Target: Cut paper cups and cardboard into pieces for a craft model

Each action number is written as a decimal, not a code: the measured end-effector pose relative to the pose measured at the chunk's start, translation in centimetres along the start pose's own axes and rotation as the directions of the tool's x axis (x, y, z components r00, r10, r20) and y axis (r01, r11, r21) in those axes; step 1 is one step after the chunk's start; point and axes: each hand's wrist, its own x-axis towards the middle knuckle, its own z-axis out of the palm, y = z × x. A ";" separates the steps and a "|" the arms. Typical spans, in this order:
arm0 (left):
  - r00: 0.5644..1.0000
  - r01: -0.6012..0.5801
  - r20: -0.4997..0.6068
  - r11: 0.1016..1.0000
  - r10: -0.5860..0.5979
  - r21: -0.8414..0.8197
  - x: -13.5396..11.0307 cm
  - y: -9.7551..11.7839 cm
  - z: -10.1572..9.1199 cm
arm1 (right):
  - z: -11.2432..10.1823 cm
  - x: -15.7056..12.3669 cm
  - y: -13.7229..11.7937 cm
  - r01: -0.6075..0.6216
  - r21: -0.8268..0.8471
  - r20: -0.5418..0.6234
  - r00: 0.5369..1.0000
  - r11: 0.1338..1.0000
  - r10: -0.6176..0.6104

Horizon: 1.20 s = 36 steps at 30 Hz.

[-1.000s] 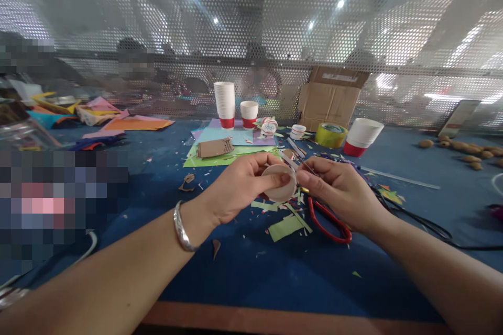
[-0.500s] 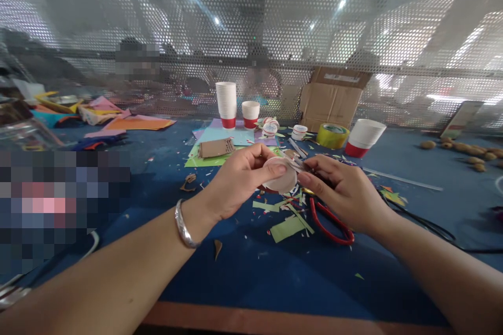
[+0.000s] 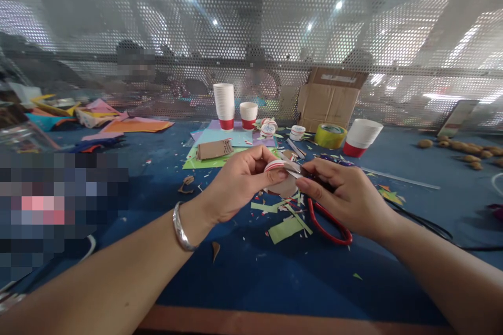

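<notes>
My left hand [image 3: 249, 178] pinches the cut-off base of a paper cup [image 3: 286, 188], a white disc with a red-striped rim, between thumb and fingers. My right hand [image 3: 341, 188] is closed at the disc's right edge, thumb against forefinger, on a thin greyish piece [image 3: 295, 169]; I cannot tell whether it is a blade or a paper strip. Partly under that hand are red-handled scissors [image 3: 332, 227], their blades hidden. Green paper scraps [image 3: 286, 229] lie below the disc. Behind my hands are small cup-base pieces [image 3: 297, 132] with striped rims.
Stacked paper cups [image 3: 223, 102], a shorter stack [image 3: 248, 114] and a tilted stack [image 3: 362, 136] stand beyond. Also there are yellow tape [image 3: 330, 135], folded cardboard [image 3: 214, 149], a cardboard box [image 3: 330, 102], a clear ruler-like strip [image 3: 401, 178], coloured paper [image 3: 137, 124] and brown nut-like objects [image 3: 467, 149].
My left hand has tilted the cup base, so more of its red-striped rim shows. My right fingers stay at its edge. The whole view has shifted slightly.
</notes>
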 end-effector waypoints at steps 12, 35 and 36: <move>0.988 0.152 -0.024 0.980 -0.156 -0.128 -0.1 -0.4 0.4 | -0.3 0.0 -0.2 0.073 -0.032 -0.016 0.997 0.997 -0.073; 0.963 0.256 -0.065 0.963 -0.261 -0.084 -0.4 0.1 0.8 | -0.5 0.5 0.3 -0.026 0.039 0.108 0.994 0.999 0.022; 0.965 0.250 -0.062 0.964 -0.256 -0.093 -0.5 0.2 0.9 | -0.5 0.5 0.2 -0.017 0.054 0.094 0.996 0.998 0.012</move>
